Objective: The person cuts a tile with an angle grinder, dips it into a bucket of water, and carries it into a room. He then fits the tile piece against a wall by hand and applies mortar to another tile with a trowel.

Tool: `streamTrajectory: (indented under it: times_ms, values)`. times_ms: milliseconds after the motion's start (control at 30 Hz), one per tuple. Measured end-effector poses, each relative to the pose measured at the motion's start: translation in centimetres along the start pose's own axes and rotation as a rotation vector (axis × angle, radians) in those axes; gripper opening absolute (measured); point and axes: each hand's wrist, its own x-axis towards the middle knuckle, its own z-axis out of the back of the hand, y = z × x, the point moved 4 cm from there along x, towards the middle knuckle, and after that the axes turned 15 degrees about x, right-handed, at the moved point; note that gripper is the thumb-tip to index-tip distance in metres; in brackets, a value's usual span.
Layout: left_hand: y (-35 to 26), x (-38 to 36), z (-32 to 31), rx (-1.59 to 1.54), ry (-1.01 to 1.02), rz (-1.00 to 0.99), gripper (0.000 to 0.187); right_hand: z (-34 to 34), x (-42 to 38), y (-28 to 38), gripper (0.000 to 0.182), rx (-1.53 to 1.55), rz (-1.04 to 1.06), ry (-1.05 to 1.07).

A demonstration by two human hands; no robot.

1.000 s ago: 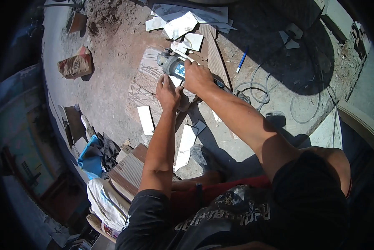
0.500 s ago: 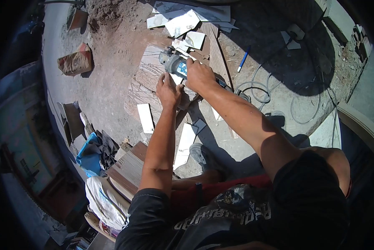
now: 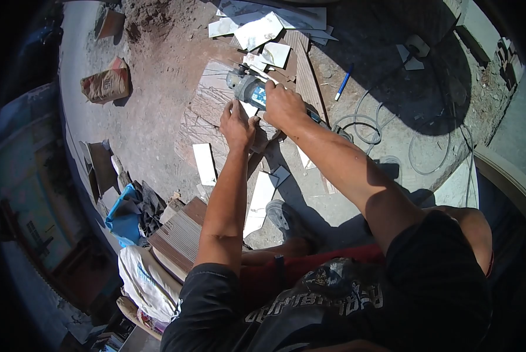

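Barely shifted since a second ago, the blue-labelled grey metal angle grinder (image 3: 251, 91) sits above the scored, pinkish-brown flat slab (image 3: 207, 94); the right hand (image 3: 284, 107) wraps its body. The left hand (image 3: 238, 127), half-curled, meets a small white tile piece (image 3: 249, 110), grip unclear.
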Motion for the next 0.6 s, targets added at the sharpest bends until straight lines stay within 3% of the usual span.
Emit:
streamTrajectory:
  times_ms: [600]
  values:
    - [0.12, -0.1, -0.31, -0.017, -0.004, -0.015, 0.083, 0.08, -0.45, -0.14, 0.055, -0.05, -0.023, 0.033]
